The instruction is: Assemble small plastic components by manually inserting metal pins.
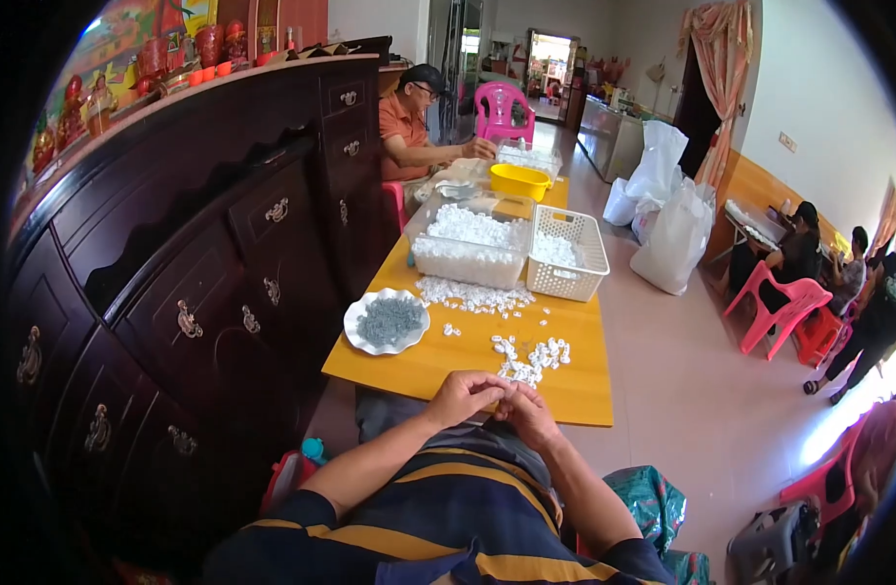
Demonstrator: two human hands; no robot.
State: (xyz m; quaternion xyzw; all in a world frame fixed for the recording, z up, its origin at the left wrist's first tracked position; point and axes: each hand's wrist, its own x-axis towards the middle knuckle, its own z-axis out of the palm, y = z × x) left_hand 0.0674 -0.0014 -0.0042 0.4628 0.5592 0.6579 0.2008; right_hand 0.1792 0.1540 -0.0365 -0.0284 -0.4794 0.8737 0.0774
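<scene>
My left hand (466, 398) and my right hand (530, 415) meet at the near edge of the yellow table (389, 365), fingers pinched together. Whatever they hold is too small and covered to make out. Just beyond them lies a loose pile of small white plastic pieces (536, 363). To the left, a white scalloped plate (353, 321) carries a heap of small grey parts (389, 320). Farther back, a clear plastic bin (467, 263) is filled with white pieces, and more of them (472, 294) are spread in front of it.
A white perforated basket (570, 280) stands beside the bin, with a yellow basin (519, 181) behind. A co-worker (419, 127) sits at the far left side. Dark cabinets (224, 244) line the left. White sacks (674, 239) stand right; other people sit near pink chairs (779, 297).
</scene>
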